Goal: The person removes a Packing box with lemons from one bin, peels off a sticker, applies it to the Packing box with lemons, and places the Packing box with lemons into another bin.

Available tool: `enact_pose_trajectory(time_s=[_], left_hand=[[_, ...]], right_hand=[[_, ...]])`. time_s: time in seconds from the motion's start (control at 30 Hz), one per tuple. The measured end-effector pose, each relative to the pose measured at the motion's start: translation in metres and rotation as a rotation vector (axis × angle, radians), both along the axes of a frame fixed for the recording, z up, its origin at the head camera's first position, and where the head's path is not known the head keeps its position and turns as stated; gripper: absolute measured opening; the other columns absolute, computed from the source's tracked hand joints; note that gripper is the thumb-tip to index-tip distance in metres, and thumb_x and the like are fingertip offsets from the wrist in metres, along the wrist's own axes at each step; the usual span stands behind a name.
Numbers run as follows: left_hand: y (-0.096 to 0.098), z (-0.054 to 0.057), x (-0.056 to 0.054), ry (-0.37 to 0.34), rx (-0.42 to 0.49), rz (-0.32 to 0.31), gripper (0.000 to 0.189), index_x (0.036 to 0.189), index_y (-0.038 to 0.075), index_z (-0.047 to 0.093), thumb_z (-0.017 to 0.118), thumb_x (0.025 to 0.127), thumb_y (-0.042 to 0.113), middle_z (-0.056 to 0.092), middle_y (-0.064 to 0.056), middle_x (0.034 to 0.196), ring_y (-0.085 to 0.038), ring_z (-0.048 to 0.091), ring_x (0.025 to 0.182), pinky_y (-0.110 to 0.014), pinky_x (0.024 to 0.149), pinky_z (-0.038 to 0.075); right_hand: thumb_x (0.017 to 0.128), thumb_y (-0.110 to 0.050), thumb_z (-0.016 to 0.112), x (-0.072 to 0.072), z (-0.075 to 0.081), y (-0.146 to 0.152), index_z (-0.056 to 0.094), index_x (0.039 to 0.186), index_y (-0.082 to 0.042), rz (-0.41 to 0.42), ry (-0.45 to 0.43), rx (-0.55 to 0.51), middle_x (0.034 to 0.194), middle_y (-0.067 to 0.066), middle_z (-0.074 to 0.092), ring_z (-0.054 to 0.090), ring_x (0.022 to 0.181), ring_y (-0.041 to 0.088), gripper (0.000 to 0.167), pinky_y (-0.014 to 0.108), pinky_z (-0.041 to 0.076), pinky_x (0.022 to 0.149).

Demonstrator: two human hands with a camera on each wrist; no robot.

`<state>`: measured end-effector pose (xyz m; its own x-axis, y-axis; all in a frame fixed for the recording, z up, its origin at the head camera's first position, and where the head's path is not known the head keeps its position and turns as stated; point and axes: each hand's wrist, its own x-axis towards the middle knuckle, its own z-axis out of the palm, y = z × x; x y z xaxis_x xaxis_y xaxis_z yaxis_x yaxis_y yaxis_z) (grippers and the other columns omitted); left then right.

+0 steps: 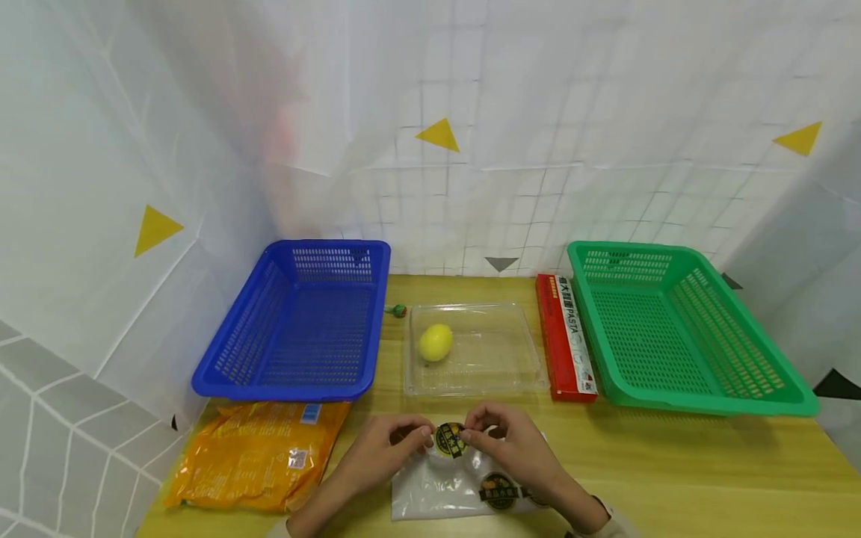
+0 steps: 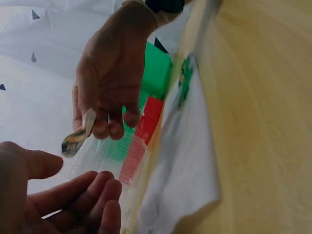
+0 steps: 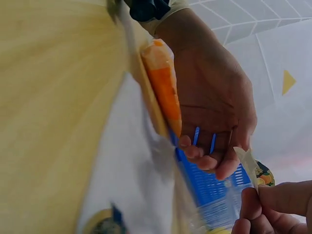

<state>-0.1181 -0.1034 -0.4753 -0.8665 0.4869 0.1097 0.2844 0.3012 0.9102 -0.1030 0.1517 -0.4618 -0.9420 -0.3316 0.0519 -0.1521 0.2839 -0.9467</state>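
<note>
My right hand [image 1: 514, 452] pinches a round fruit-print sticker [image 1: 449, 439] by its edge, and a pale strip of it shows at the fingertips in the right wrist view. My left hand [image 1: 390, 452] is at the sticker's other side, fingers bent. In the left wrist view a gap shows between that thumb and fingers, with the sticker [image 2: 73, 143] just beyond the thumb tip. Beneath both hands lies a glossy white sheet [image 1: 437, 493] bearing more round dark labels [image 1: 499, 491]. Behind the hands, a clear plastic box [image 1: 494, 351] contains a yellow lemon [image 1: 436, 342].
A blue basket [image 1: 380, 321] stands back left and a green basket [image 1: 760, 340] back right. A red pasta box [image 1: 558, 336] lies against the green one. An orange packet [image 1: 249, 456] is at front left. A small red-green item [image 1: 399, 310] lies beside the blue basket.
</note>
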Motion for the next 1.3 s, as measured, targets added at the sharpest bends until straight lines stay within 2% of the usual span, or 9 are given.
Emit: enact_pose_trajectory(time_s=[0.13, 0.23, 0.33, 0.47, 0.6, 0.73, 0.83, 1.07, 1.3], left_hand=[[0.002, 0.008, 0.000, -0.050, 0.062, -0.015, 0.022, 0.113, 0.009, 0.077, 0.065, 0.105, 0.025, 0.076, -0.002, 0.091, -0.029, 0.072, 0.081, -0.028, 0.066, 0.056], [0.005, 0.014, 0.000, -0.075, 0.086, -0.014, 0.020, 0.114, 0.008, 0.075, 0.067, 0.104, 0.023, 0.076, -0.001, 0.094, -0.028, 0.072, 0.082, -0.028, 0.065, 0.055], [0.009, 0.017, -0.003, -0.076, 0.107, -0.012, 0.015, 0.109, 0.009, 0.074, 0.070, 0.102, 0.021, 0.074, 0.000, 0.093, -0.026, 0.072, 0.081, -0.027, 0.065, 0.055], [0.014, 0.020, -0.006, -0.088, 0.120, -0.006, 0.013, 0.103, 0.009, 0.073, 0.073, 0.099, 0.021, 0.073, -0.001, 0.087, -0.032, 0.071, 0.078, -0.026, 0.064, 0.054], [0.020, 0.022, -0.007, -0.118, 0.160, 0.035, 0.016, 0.107, 0.006, 0.071, 0.073, 0.099, 0.019, 0.073, -0.003, 0.089, -0.030, 0.071, 0.081, -0.027, 0.067, 0.054], [0.025, 0.023, -0.010, -0.075, 0.201, 0.093, 0.015, 0.108, 0.005, 0.072, 0.074, 0.098, 0.016, 0.072, -0.003, 0.094, -0.019, 0.068, 0.083, -0.028, 0.071, 0.055], [0.028, 0.024, -0.013, -0.049, 0.230, 0.114, 0.012, 0.103, 0.003, 0.072, 0.074, 0.097, 0.013, 0.073, -0.004, 0.093, -0.016, 0.067, 0.081, -0.027, 0.072, 0.055], [0.032, 0.029, -0.018, -0.077, 0.353, 0.162, 0.013, 0.102, -0.002, 0.072, 0.075, 0.096, 0.009, 0.072, -0.011, 0.093, -0.020, 0.068, 0.084, -0.029, 0.077, 0.058], [0.036, 0.033, -0.026, -0.054, 0.353, 0.180, 0.012, 0.102, 0.000, 0.073, 0.075, 0.096, 0.010, 0.073, -0.009, 0.090, -0.030, 0.070, 0.082, -0.030, 0.073, 0.059]], right_hand=[[0.096, -0.017, 0.076, -0.004, 0.007, -0.001, 0.069, 0.098, -0.008, -0.016, 0.005, -0.021, 0.091, 0.003, 0.073, 0.068, 0.084, 0.034, 0.012, 0.030, 0.055, 0.068], [0.096, -0.017, 0.076, -0.007, 0.010, -0.003, 0.070, 0.098, -0.008, -0.014, 0.001, -0.055, 0.091, 0.004, 0.073, 0.067, 0.083, 0.039, 0.012, 0.030, 0.054, 0.065], [0.097, -0.017, 0.076, -0.009, 0.013, -0.004, 0.069, 0.098, -0.006, -0.008, 0.001, -0.076, 0.090, 0.005, 0.072, 0.067, 0.081, 0.038, 0.012, 0.029, 0.053, 0.062], [0.097, -0.013, 0.075, -0.011, 0.016, -0.007, 0.068, 0.098, -0.003, -0.021, 0.000, -0.116, 0.088, 0.009, 0.072, 0.066, 0.078, 0.032, 0.012, 0.029, 0.052, 0.062], [0.097, -0.010, 0.074, -0.011, 0.019, -0.009, 0.068, 0.099, -0.001, -0.036, 0.006, -0.148, 0.087, 0.012, 0.070, 0.066, 0.080, 0.032, 0.011, 0.033, 0.055, 0.065], [0.097, -0.008, 0.073, -0.011, 0.021, -0.009, 0.067, 0.100, -0.001, -0.036, 0.027, -0.149, 0.087, 0.012, 0.069, 0.066, 0.081, 0.031, 0.010, 0.034, 0.057, 0.067], [0.097, -0.009, 0.073, -0.012, 0.023, -0.010, 0.068, 0.100, -0.002, -0.061, 0.043, -0.141, 0.088, 0.012, 0.068, 0.065, 0.083, 0.028, 0.009, 0.034, 0.056, 0.069], [0.094, -0.012, 0.079, -0.014, 0.028, -0.013, 0.067, 0.116, -0.003, -0.151, 0.014, -0.152, 0.092, 0.011, 0.069, 0.065, 0.084, 0.024, 0.027, 0.031, 0.055, 0.073], [0.095, -0.005, 0.074, -0.023, 0.027, -0.009, 0.069, 0.103, -0.001, -0.186, 0.046, -0.168, 0.087, 0.012, 0.070, 0.066, 0.080, 0.021, 0.010, 0.029, 0.055, 0.073]])
